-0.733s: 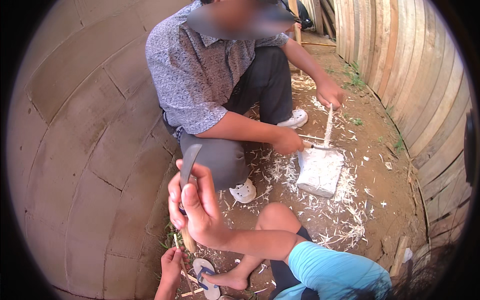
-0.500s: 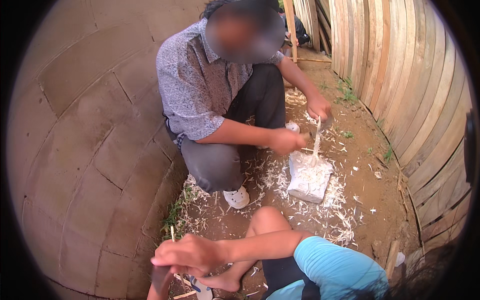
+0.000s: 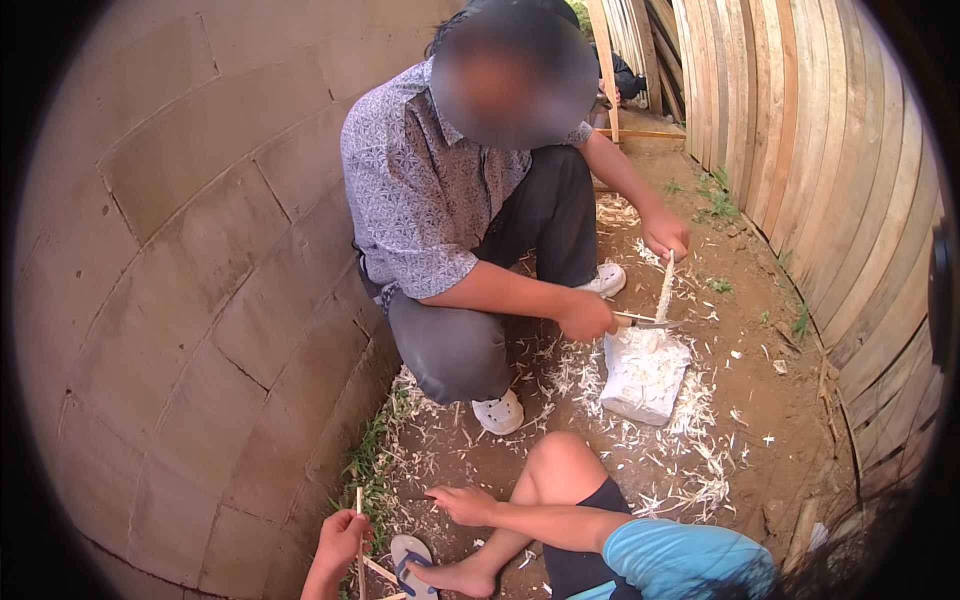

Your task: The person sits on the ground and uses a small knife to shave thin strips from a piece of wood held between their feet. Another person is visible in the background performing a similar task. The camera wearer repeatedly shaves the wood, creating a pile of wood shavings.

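Left hand [image 3: 342, 540], the nearer one, pinches thin stick [image 3: 360, 506], left of sandal [image 3: 406, 547]; long axis near upright in view. Right hand [image 3: 466, 505] apart from stick, up and right of sandal; can't tell its grip.

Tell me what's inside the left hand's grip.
The left hand holds a thin pale stick; one part shows above the hand and another below it. The part covered by the grip cannot be seen.

Single head-worn fisheye, facing forward and down.
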Available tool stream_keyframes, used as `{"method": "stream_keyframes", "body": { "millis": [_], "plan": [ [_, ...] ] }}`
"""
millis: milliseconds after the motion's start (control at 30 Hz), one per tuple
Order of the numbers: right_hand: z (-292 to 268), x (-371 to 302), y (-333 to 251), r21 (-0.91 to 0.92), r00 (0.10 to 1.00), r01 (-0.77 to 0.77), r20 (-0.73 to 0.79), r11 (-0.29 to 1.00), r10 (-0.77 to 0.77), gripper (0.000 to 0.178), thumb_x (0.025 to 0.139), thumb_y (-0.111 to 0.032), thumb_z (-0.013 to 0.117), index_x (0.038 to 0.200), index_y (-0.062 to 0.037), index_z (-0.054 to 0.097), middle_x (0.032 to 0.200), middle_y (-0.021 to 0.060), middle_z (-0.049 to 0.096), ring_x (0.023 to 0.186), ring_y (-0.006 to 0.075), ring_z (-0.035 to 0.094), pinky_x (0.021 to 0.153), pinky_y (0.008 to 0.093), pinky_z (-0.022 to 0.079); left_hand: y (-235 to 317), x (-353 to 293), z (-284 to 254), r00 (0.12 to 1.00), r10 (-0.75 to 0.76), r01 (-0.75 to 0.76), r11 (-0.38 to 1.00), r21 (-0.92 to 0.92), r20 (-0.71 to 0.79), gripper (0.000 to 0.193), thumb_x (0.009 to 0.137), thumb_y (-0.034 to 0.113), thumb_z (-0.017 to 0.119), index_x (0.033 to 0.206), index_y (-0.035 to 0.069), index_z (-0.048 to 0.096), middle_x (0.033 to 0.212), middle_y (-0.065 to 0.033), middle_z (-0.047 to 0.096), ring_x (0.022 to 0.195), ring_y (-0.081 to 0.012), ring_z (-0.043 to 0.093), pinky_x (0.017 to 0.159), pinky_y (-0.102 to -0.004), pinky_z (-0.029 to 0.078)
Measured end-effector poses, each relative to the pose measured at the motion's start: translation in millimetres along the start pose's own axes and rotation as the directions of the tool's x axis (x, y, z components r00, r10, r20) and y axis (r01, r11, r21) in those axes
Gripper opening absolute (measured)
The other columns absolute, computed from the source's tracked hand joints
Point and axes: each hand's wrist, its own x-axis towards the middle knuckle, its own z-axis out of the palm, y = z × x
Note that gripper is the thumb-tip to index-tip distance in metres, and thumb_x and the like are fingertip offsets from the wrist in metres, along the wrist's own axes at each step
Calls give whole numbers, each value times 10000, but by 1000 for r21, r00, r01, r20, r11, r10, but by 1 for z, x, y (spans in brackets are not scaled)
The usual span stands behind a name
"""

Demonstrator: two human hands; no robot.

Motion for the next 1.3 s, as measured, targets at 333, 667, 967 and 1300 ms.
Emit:
{"method": "stream_keyframes", "body": {
  "millis": [333, 667, 967, 1300],
  "plan": [
    [57, -24, -1, -310, 618, 356, 785, 882, 26, 368, 871, -194, 540, 1219, -76, 517, 992, 180, 656, 924, 337, 653, 724, 442, 536, 4, 4, 10, 1000, 0, -1, 999, 37, 16, 147, 925, 150, 516, 900, 11, 555, 782, -48, 608, 697, -116, 578, 612, -274, 483],
    [54, -25, -7, -381, 601, 371, 794, 847, 93, 328, 832, -148, 550, 1148, -96, 620, 1022, 146, 672, 951, 300, 661, 768, 419, 536, -13, 10, 3, 999, 24, -23, 998, 53, -24, 176, 915, 188, 555, 883, 16, 574, 752, -30, 615, 679, -100, 588, 581, -262, 480],
    [23, -17, -30, 49, 702, -475, 623, 879, 345, 302, 910, -163, 487, 1201, -82, 482, 787, 140, 622, 663, 204, 640, 499, 336, 509, -4, 5, 9, 994, 14, -4, 996, 88, -107, 200, 906, 206, 571, 876, 9, 561, 775, -49, 628, 637, -101, 578, 555, -262, 466],
    [15, -25, -98, 800, 796, -578, 596, 163, -107, 151, 977, -159, 392, 1074, -44, 408, 680, -3, 424, 490, 56, 433, 420, 192, 395, -5, 11, 24, 991, -132, 133, 991, -28, 30, 207, 884, 217, 641, 836, 19, 605, 626, 14, 508, 499, -70, 423, 421, -233, 326]
  ]
}}
